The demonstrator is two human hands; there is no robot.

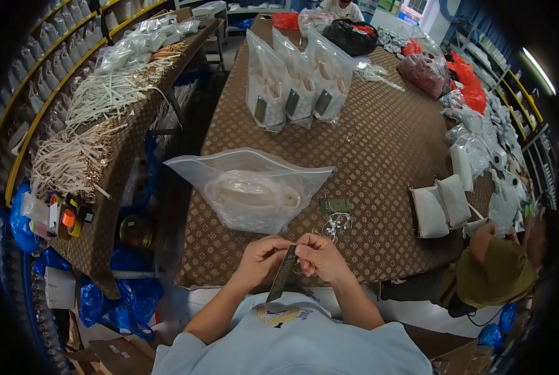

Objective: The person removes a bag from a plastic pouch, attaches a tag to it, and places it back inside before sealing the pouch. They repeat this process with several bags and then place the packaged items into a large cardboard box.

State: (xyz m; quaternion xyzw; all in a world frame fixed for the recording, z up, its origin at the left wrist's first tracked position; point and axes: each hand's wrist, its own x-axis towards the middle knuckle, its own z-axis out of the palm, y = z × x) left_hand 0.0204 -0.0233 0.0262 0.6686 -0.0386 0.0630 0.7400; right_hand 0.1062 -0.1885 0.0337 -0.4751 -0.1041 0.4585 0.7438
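Close to my chest, my left hand (262, 257) and my right hand (320, 256) meet at the top end of a dark printed hang tag (282, 275). Both hands are closed, with fingertips pinching the tag's upper edge. A thin string loop shows by my right fingers. Just beyond my hands stands a clear zip bag (251, 187) with a white handbag inside. To its right on the cloth lie another dark tag (334, 205) and a small tangle of white strings (337, 226).
Three bagged handbags (297, 94) stand farther up the patterned tablecloth (379, 162). Pale pouches (440, 205) lie at the right, near a co-worker in an olive top (499, 272). White straps (79, 150) cover the left side table. Red plastic bags (467, 81) lie at the back right.
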